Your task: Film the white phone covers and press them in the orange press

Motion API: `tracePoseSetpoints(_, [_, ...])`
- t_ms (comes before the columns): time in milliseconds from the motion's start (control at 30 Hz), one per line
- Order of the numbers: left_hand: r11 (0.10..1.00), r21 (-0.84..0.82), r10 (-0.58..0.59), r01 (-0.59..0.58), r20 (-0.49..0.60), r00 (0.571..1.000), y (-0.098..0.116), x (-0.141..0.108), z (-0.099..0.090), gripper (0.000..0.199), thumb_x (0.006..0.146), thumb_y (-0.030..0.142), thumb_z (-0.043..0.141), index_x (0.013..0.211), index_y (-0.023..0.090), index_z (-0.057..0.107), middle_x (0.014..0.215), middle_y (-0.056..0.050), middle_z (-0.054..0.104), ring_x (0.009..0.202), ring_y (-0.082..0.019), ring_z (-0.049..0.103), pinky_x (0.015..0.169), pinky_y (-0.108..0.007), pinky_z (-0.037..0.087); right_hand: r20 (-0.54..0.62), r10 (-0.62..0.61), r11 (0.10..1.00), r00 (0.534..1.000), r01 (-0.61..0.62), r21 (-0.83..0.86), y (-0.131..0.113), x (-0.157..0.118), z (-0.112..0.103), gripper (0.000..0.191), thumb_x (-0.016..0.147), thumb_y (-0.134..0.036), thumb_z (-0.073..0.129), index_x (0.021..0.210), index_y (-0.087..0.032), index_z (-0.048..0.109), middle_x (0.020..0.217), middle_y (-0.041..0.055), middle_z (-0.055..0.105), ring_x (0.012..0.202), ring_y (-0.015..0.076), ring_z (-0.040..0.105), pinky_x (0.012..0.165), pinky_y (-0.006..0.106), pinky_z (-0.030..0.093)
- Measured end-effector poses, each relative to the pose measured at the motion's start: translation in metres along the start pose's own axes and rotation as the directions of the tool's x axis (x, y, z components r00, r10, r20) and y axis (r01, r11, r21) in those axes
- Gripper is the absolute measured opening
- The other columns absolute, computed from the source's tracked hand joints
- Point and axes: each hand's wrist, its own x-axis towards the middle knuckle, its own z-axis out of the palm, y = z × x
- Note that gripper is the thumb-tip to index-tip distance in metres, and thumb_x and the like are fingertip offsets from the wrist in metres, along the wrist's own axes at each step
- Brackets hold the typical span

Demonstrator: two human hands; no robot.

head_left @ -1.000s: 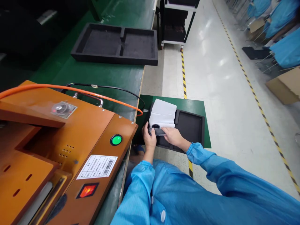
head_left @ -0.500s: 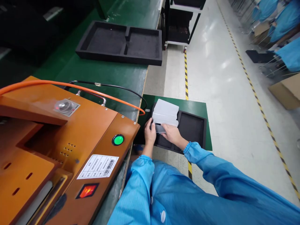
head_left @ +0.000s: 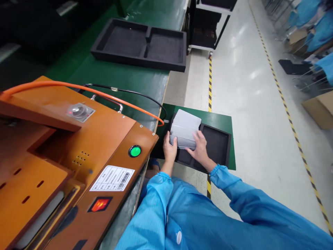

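Note:
A leaning stack of thin light-grey sheets [head_left: 185,130] fills the left part of a black tray [head_left: 217,143], which rests on a green board [head_left: 224,119]. My left hand [head_left: 170,148] grips the stack's near left corner, thumb on the near edge. On the right side, my right hand [head_left: 199,147] has its fingers spread against the stack's near right corner, fingertips slightly blurred. Both hands touch the same stack. The tray's right compartment shows its bare black floor.
An orange machine [head_left: 114,142] with a lit green button and an orange hose [head_left: 117,98] takes up the left. Behind it, a divided black tray [head_left: 145,62] lies on the green bench [head_left: 125,74]. A cart [head_left: 201,47] and boxes stand further off; blue-clad people are at far right.
My right hand has moved right and opened around the stack's right corner. The grey sheets it pinched at the near edge now stand flush with the others. The whole view has shifted slightly.

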Motion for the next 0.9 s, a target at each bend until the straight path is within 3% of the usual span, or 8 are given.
tracePoseSetpoints(100, [1.000, -0.010, 0.005, -0.005, -0.005, 1.000, 0.004, 0.000, 0.000, 0.051, 0.094, 0.041, 0.060, 0.140, 0.019, 0.055, 0.145, -0.015, 0.059, 0.138, -0.026, 0.052, 0.119, -0.044, 0.039, -0.043, 0.205, 0.964, 0.978, -0.195, 0.179, 0.003, -0.008, 0.009, 0.116, 0.077, -0.047, 0.078, 0.161, -0.017, 0.003, 0.162, 0.0229, 0.021, 0.152, 0.0377, 0.024, 0.121, 0.058, 0.031])
tracePoseSetpoints(167, [1.000, -0.020, 0.004, -0.004, -0.009, 1.000, 0.007, 0.000, 0.000, 0.048, 0.094, 0.038, 0.061, 0.138, 0.019, 0.057, 0.145, -0.014, 0.059, 0.138, -0.026, 0.052, 0.120, -0.044, 0.039, -0.006, 0.251, 0.937, 0.968, -0.241, 0.251, -0.006, -0.013, 0.018, 0.114, 0.079, -0.042, 0.077, 0.161, -0.017, 0.001, 0.162, 0.0223, 0.021, 0.152, 0.0351, 0.026, 0.122, 0.054, 0.032])
tracePoseSetpoints(300, [0.999, -0.036, -0.018, 0.018, 0.014, 1.000, 0.007, 0.005, -0.003, 0.046, 0.092, 0.034, 0.062, 0.136, 0.020, 0.058, 0.144, -0.012, 0.061, 0.135, -0.025, 0.055, 0.118, -0.043, 0.041, -0.066, 0.343, 0.899, 0.937, -0.306, 0.314, -0.030, -0.019, 0.033, 0.105, 0.084, -0.034, 0.070, 0.161, -0.017, 0.001, 0.164, 0.0216, 0.018, 0.153, 0.0322, 0.026, 0.122, 0.051, 0.033])
tracePoseSetpoints(533, [0.996, -0.070, -0.055, 0.060, 0.082, 0.995, 0.003, 0.014, -0.005, 0.050, 0.096, 0.038, 0.060, 0.142, 0.020, 0.055, 0.147, -0.015, 0.057, 0.137, -0.027, 0.054, 0.118, -0.047, 0.041, -0.066, 0.351, 0.910, 0.934, -0.324, 0.260, -0.030, -0.019, 0.035, 0.100, 0.087, -0.031, 0.064, 0.161, -0.016, -0.002, 0.163, 0.0215, 0.023, 0.151, 0.0311, 0.031, 0.121, 0.050, 0.035])
tracePoseSetpoints(700, [0.990, -0.136, -0.023, 0.040, 0.124, 0.992, 0.002, 0.018, -0.005, 0.047, 0.099, 0.046, 0.056, 0.138, 0.021, 0.057, 0.147, -0.013, 0.056, 0.138, -0.027, 0.052, 0.119, -0.055, 0.036, -0.094, 0.337, 0.926, 0.937, -0.312, 0.213, -0.032, -0.017, 0.042, 0.097, 0.089, -0.029, 0.059, 0.161, -0.013, -0.004, 0.165, 0.0229, 0.012, 0.156, 0.0328, 0.016, 0.123, 0.055, 0.030])
tracePoseSetpoints(900, [0.981, -0.183, -0.057, 0.069, 0.072, 0.996, 0.000, 0.017, -0.010, 0.053, 0.099, 0.047, 0.054, 0.146, 0.023, 0.049, 0.159, -0.012, 0.041, 0.147, -0.031, 0.039, 0.121, -0.060, 0.028, -0.094, 0.306, 0.939, 0.948, -0.284, 0.192, -0.033, -0.020, 0.042, 0.102, 0.086, -0.031, 0.064, 0.160, -0.011, -0.002, 0.164, 0.0242, 0.015, 0.155, 0.0341, 0.019, 0.123, 0.053, 0.032])
